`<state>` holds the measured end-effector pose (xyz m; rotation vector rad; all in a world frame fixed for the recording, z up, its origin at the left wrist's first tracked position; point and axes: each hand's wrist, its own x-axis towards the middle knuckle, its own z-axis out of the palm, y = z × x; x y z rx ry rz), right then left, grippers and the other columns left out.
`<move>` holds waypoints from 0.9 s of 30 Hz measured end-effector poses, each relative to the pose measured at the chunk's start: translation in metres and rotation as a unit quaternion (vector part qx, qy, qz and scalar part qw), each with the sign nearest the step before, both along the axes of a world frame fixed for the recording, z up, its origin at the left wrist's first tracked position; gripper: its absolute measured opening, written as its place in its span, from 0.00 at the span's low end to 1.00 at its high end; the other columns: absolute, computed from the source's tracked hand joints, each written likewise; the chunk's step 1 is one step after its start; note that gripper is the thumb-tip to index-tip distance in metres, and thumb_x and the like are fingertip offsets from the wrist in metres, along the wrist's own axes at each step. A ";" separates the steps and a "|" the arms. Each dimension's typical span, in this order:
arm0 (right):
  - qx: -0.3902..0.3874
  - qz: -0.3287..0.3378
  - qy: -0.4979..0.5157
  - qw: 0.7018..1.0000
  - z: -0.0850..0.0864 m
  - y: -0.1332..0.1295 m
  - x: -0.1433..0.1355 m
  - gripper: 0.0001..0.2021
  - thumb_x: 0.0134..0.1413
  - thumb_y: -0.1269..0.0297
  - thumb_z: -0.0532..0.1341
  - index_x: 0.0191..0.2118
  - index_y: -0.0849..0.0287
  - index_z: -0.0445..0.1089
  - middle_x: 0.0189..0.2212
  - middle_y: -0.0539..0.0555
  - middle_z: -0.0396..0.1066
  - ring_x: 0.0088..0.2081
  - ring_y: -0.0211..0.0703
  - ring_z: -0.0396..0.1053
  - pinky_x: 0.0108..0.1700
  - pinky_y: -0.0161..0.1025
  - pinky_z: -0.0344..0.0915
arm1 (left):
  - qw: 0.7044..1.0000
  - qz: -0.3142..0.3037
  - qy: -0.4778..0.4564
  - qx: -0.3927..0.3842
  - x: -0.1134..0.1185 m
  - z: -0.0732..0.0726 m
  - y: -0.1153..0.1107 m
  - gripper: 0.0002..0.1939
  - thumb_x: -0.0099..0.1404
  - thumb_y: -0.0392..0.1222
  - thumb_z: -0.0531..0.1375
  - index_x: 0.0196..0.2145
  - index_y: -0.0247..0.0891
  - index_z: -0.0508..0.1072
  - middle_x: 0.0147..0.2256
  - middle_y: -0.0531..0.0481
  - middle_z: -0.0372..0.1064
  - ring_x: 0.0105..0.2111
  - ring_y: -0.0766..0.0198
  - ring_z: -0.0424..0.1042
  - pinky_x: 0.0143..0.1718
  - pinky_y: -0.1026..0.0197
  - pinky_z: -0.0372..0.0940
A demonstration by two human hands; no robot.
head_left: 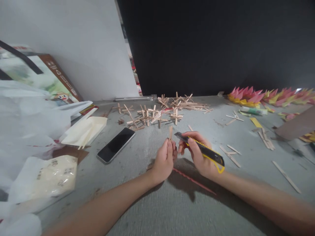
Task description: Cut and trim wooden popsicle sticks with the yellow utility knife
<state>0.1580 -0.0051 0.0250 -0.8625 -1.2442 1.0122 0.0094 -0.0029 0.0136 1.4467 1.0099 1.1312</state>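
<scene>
Left hand (165, 161) mostly hiding a wooden stick (170, 131), its lower end apparently covered

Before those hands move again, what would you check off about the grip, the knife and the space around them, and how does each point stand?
1. Left hand has the wooden stick: ok, its top end stands up from the fingers.
2. Right hand has the utility knife: ok.
3. Blade well away from the left hand: not ok, I'd say; it points at the stick, close to those fingers.
4. Blade locked: cannot tell.
5. Phone out of the way: ok, it lies apart from both hands.
6. Nothing under the hands: not ok, a red twisted strip lies there.
</scene>
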 end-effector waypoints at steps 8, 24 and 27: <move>-0.044 -0.008 -0.037 0.998 -0.008 0.024 0.012 0.19 0.68 0.46 0.59 0.54 0.54 0.71 0.25 0.47 0.72 0.18 0.35 0.67 0.21 0.33 0.64 | 0.994 -0.094 0.004 -0.051 0.000 0.002 0.003 0.24 0.77 0.62 0.47 0.30 0.41 0.57 0.23 0.60 0.50 0.21 0.70 0.49 0.23 0.65 0.50; -0.020 -0.007 -0.100 0.995 -0.005 0.022 0.018 0.16 0.67 0.47 0.61 0.36 0.54 0.67 0.18 0.44 0.66 0.18 0.35 0.62 0.23 0.34 0.60 | 0.991 -0.089 -0.023 -0.096 0.000 -0.001 0.008 0.26 0.72 0.63 0.55 0.27 0.41 0.58 0.19 0.61 0.47 0.19 0.71 0.48 0.22 0.65 0.46; -0.035 -0.015 -0.108 0.993 0.001 0.020 0.018 0.17 0.66 0.46 0.61 0.35 0.54 0.67 0.19 0.45 0.66 0.18 0.35 0.63 0.23 0.34 0.60 | 0.989 -0.082 -0.048 -0.109 0.001 0.001 0.008 0.25 0.71 0.62 0.56 0.27 0.40 0.59 0.19 0.62 0.46 0.18 0.72 0.45 0.22 0.66 0.44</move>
